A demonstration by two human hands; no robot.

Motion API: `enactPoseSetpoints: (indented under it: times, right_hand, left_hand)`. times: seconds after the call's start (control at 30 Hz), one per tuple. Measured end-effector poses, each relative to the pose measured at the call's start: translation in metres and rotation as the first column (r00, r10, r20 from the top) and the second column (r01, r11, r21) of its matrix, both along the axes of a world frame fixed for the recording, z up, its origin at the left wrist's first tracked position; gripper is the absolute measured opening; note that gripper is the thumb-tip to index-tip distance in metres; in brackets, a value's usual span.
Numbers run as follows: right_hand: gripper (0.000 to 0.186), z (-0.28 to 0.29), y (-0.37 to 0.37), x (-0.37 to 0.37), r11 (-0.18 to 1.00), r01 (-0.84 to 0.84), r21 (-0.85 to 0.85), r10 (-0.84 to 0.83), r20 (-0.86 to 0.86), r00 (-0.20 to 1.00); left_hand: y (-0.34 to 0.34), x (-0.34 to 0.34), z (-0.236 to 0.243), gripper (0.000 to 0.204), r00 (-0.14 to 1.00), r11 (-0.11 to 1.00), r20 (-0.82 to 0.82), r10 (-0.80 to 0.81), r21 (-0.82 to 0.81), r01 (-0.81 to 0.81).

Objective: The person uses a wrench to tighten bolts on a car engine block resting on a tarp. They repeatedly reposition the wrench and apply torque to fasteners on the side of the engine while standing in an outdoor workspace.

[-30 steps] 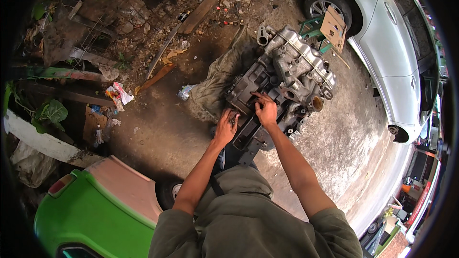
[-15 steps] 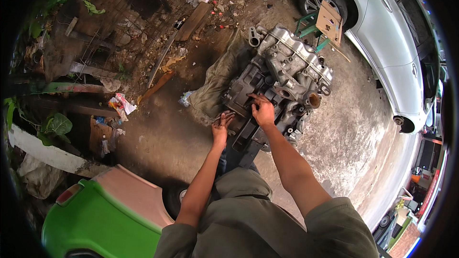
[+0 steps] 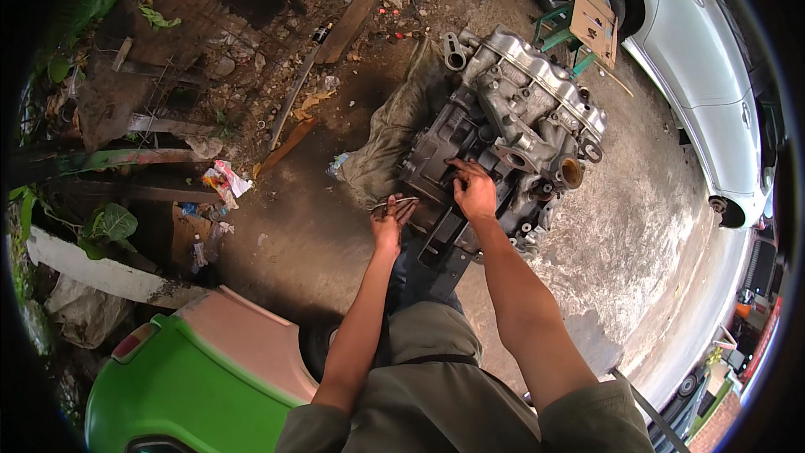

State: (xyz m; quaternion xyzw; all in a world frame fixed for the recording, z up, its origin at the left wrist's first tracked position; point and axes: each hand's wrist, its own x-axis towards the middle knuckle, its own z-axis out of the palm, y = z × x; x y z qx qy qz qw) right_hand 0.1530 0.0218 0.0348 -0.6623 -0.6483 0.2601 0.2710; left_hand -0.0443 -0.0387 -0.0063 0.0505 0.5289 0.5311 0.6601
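In front of me stands a large grey metal engine [image 3: 516, 130] with a silver ribbed cover along its far side. My right hand [image 3: 475, 190] reaches onto its darker near part, fingers bent and a little apart against the metal; I make out nothing held in it. Left of the engine's near edge, my left hand [image 3: 391, 225] has its fingers closed on a thin metal rod [image 3: 404, 200], whose pale end points toward the engine. The rod's exact kind is too small to tell.
A crumpled grey-green cloth [image 3: 381, 151] lies beneath and left of the engine. Behind it, a green stool [image 3: 553, 31] carries a sheet of cardboard [image 3: 594, 25]. A silver car [image 3: 696, 50] is at right, a green car body [image 3: 189, 377] at lower left. Wooden planks [image 3: 348, 28] and litter lie at far left.
The thin rod in my left hand now shows plainly, its end out beyond the fingers. My right hand stays on the engine. The whole view has shifted slightly.
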Motion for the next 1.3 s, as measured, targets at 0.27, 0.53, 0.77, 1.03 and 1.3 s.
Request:
enactPoseSetpoints:
  times: [0.27,0.53,0.77,1.03,1.3]
  right_hand:
    - [0.009,0.001,0.001,0.005,0.997,-0.066,0.030,0.065,0.046,0.997]
    - [0.010,0.003,0.000,0.004,0.998,-0.055,0.006,0.055,0.031,0.998]
    - [0.011,0.000,0.001,0.005,0.998,-0.057,0.007,0.057,0.020,0.998]
    - [0.011,0.003,0.000,0.003,0.999,-0.051,0.013,0.051,0.024,0.998]
    - [0.011,0.005,0.001,0.005,0.998,-0.064,-0.001,0.064,0.027,0.998]
  left_hand:
    - [0.037,-0.003,-0.005,0.035,0.981,0.975,-0.060,-0.183,-0.135,0.174]
    - [0.054,-0.005,0.002,0.020,0.976,0.944,0.030,-0.214,-0.251,0.215]
    - [0.071,-0.006,0.005,0.018,0.952,0.914,-0.065,-0.301,-0.306,0.268]
    - [0.074,-0.013,-0.003,0.021,0.959,0.915,0.035,-0.282,-0.291,0.280]
    - [0.077,-0.015,-0.002,0.023,0.963,0.900,0.192,-0.187,-0.360,0.246]
